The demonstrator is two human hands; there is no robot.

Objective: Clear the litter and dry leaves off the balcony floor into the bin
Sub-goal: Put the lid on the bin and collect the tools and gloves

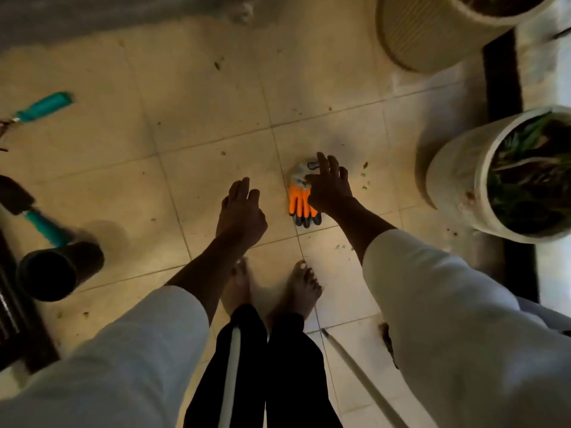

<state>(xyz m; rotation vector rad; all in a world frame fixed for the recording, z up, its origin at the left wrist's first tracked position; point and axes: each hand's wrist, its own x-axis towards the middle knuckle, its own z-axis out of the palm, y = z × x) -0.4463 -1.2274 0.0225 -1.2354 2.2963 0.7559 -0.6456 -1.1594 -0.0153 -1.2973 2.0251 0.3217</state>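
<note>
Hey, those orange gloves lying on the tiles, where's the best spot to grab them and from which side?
Probably pinch the pale grey cuffs of the orange gloves, the end farther from the feet. The pair lies flat and stacked, dark fingertips pointing back toward the person, so a grip from above, where the right hand is reaching down, should lift both together.

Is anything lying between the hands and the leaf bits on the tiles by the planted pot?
Yes. A pair of orange gloves lies on the floor under the right hand, just short of the leaf bits beside the planted pot. The left hand hangs open over bare tile.
</note>
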